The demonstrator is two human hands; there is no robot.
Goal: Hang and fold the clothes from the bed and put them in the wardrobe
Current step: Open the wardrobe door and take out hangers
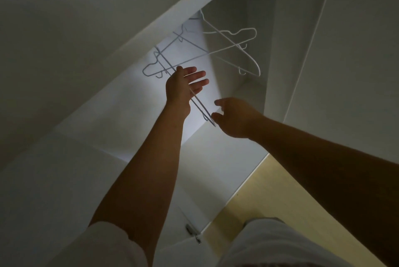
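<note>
A white sleeve [112,243] sits at the lower left, and the bare left arm rises from it into the open wardrobe [121,115]. The left hand [182,87] is open, thumb up and fingers straight. The wires of 2 white hangers [205,115] run slantwise across its palm and touch it, with no finger curled round them. Further white hangers [250,59] hang higher, to the right, inside the wardrobe, tilted and crossing each other. The right hand [234,118] is just beside the lower end of the slanted wires, its fingers loosely curled and its thumb apart from them. I cannot tell whether it pinches the wire or only touches it. A pale yellow floor [269,191] shows below the right arm.
</note>
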